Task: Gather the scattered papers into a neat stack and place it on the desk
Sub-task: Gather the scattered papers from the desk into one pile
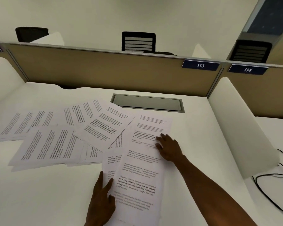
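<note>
Several printed white papers lie scattered and overlapping across the white desk (194, 128). One long sheet (142, 168) runs toward me at the middle, partly over another sheet (110, 160). More sheets (49, 145) fan out to the left, and one angled sheet (104, 124) lies on top near the middle. My right hand (168, 149) rests flat on the right edge of the long sheet, fingers spread. My left hand (103, 198) presses its fingertips on the left edge of the sheet beneath it. Neither hand grips anything.
A grey cable hatch (147, 103) is set into the desk behind the papers. A tan partition (104, 70) with a label 113 (200, 65) closes the back; white side dividers (238, 124) flank the desk. Black cables (276, 185) hang at the right. Chairs stand beyond.
</note>
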A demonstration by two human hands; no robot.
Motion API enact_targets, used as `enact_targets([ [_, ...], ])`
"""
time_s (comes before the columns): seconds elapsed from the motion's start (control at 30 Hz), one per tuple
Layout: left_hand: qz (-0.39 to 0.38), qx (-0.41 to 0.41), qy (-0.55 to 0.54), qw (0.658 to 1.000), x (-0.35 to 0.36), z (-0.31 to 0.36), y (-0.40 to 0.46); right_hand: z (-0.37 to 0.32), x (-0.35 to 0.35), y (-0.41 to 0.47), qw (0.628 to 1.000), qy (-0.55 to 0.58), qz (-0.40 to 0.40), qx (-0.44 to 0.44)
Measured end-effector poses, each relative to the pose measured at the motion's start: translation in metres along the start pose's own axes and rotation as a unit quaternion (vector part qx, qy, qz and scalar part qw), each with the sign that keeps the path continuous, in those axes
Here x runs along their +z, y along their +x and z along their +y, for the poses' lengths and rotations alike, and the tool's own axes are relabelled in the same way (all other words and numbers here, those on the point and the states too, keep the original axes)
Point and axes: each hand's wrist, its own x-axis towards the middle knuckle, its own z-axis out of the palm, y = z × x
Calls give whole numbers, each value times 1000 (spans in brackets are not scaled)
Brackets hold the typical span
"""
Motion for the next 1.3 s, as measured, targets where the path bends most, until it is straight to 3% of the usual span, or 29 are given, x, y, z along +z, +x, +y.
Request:
enact_targets([
  [0.17,-10,-1,-13,1000,-9,3,-4,53,-12,-4,996,24,67,51],
  [0.37,-2,5,2,1000,-7,3,-1,93,-25,-12,986,96,60,127],
  [0.53,11,-6,-12,1000,-3,2,3,100,-9,-35,967,111,173,149],
  [0.7,44,-8,15,999,-1,11,9,80,36,-61,990,60,56,111],
  [1.0,35,-24,61,997,1,10,11,103,53,-97,981,67,95,156],
  [1.13,34,-30,58,997,2,14,10,93,57,-109,982,62,131,124],
  [1.3,80,40,63,994,6,26,8,65,69,-110,985,72,90,129],
])
